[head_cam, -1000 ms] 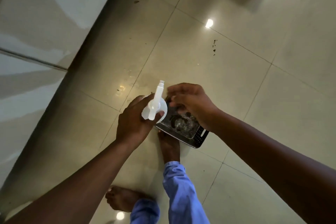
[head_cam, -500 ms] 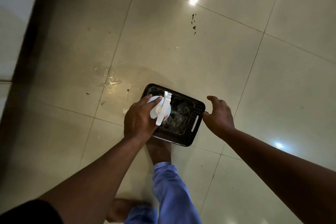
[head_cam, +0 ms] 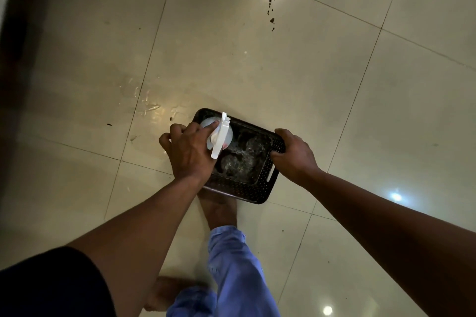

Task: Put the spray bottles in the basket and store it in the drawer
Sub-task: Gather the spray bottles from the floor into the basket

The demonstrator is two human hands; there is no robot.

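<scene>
A dark perforated basket (head_cam: 247,189) sits on the tiled floor in front of my feet. A white spray bottle (head_cam: 220,136) stands in its far left corner, seen from above with the trigger head pointing toward me. My left hand (head_cam: 188,152) rests on the bottle and the basket's left rim, fingers curled over the bottle's side. My right hand (head_cam: 292,153) grips the basket's right rim near its slot handle. The basket's inside looks shiny and dark; whether another bottle lies there I cannot tell.
Glossy beige floor tiles (head_cam: 257,64) spread all around, with a wet smear (head_cam: 146,105) left of the basket and dark specks (head_cam: 271,14) farther away. A dark cabinet edge (head_cam: 10,33) runs along the left. My bare foot (head_cam: 221,211) stands just under the basket.
My right hand has moved from beside the basket onto its right rim and closed on it. My left hand has set the bottle deeper into the far left corner.
</scene>
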